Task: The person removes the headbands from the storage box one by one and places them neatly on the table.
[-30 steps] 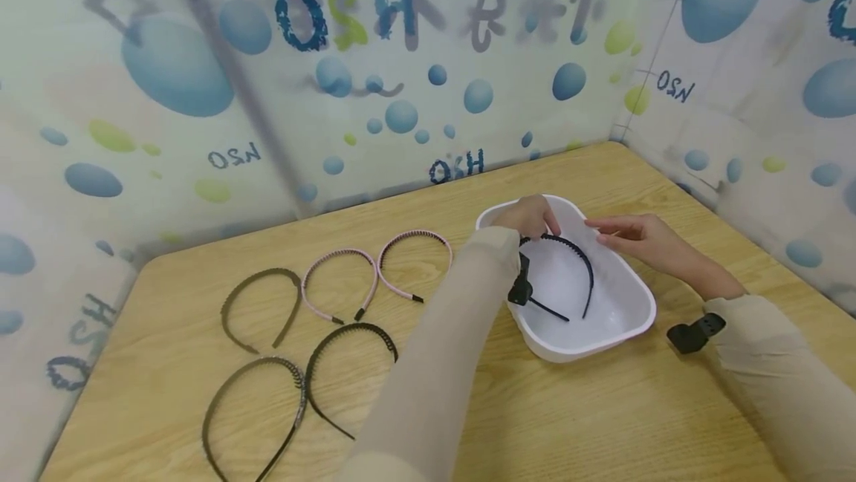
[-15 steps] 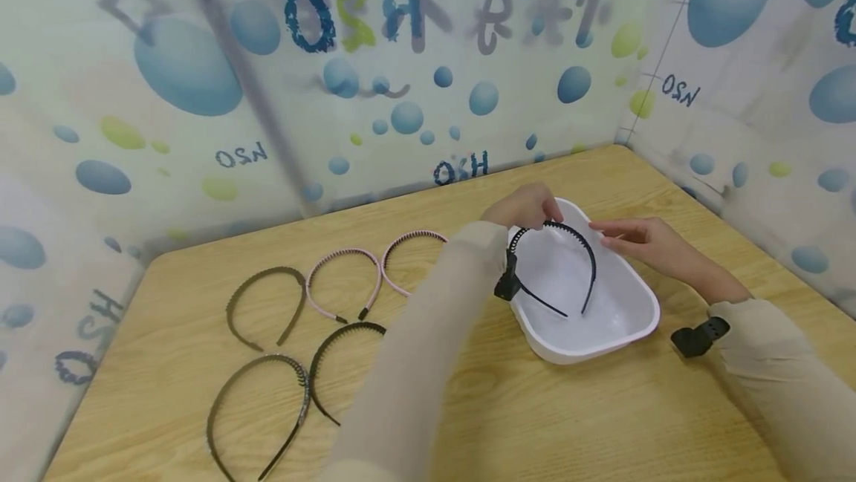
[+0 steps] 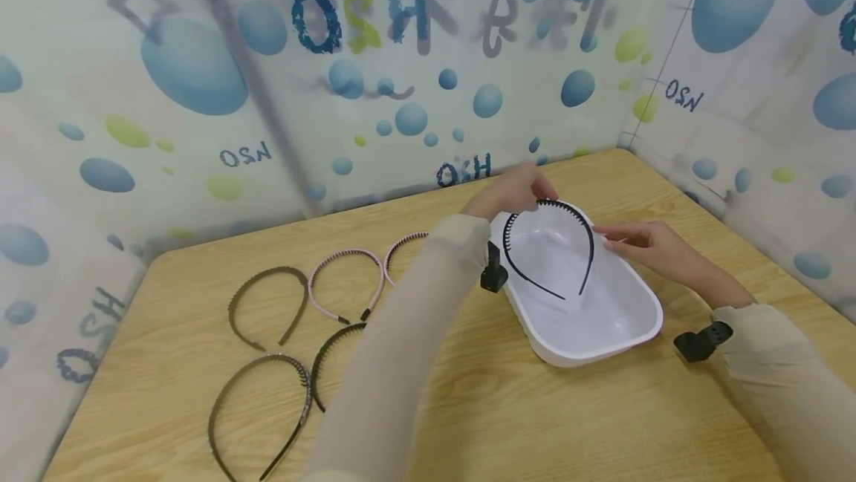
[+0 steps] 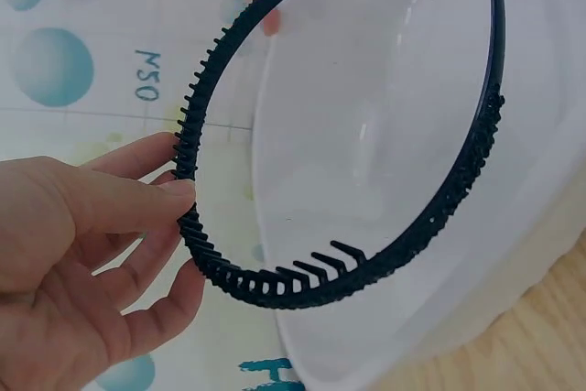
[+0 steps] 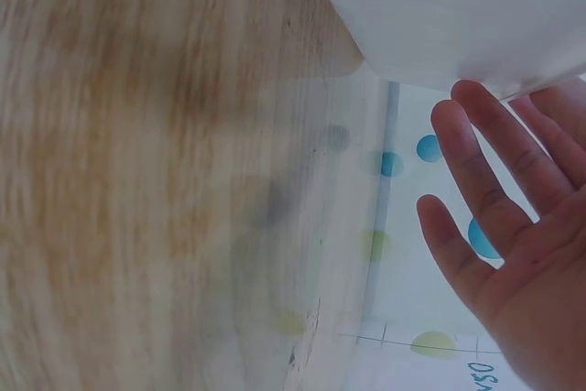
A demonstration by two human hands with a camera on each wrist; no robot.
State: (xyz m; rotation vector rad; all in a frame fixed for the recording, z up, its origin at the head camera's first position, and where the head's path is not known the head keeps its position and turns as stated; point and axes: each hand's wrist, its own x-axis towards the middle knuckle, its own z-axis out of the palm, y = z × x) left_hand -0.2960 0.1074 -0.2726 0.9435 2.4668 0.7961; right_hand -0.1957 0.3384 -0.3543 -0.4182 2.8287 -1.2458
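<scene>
A black toothed headband (image 3: 590, 244) hangs from my left hand (image 3: 515, 189), which pinches the top of its arch between thumb and fingers. In the left wrist view, comb teeth line the inside of this headband (image 4: 220, 57), and small dark beads cover part of its band. It is held over the white plastic basin (image 3: 575, 326), its two ends pointing down into the hollow. My right hand (image 3: 658, 248) touches the basin's right rim with mostly straight fingers. In the right wrist view, the fingers (image 5: 485, 167) are spread out beside the basin's outer wall.
On the wooden table (image 3: 508, 415) to the left lie several headbands: a dark brown one (image 3: 234, 304), a glittery dark one (image 3: 212, 415), a black one (image 3: 317, 363) and two pink ones (image 3: 313, 278). My left sleeve partly covers some. A bubble-print curtain (image 3: 401, 81) stands behind the table.
My left hand has lifted the black headband up and slightly left, from low in the basin to above its far side. My right hand stays at the rim.
</scene>
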